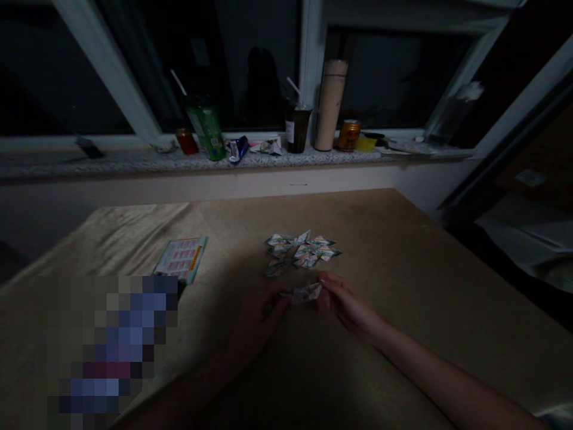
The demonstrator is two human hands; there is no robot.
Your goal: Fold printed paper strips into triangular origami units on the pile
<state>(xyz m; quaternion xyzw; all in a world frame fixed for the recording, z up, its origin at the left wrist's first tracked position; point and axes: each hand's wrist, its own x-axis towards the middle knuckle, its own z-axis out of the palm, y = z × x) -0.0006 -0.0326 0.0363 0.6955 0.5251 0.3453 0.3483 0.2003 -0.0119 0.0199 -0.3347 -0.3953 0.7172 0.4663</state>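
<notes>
Low in the middle of the frame, the left hand (pixel 262 313) and right hand (pixel 347 304) reached in from below, fingertips pinched on either end of one folded paper piece (pixel 307 292). It hovered just below the pile of folded pieces (pixel 302 251) on the table (pixel 425 269), forearms angled inward.

I have a single view, from the camera on the person's head. It looks forward and down across the counter (pixel 403 251) toward the window sill (pixel 134 160) and dark panes beyond. It sits close above the near edge, so both forearms enter from the bottom of the frame.
</notes>
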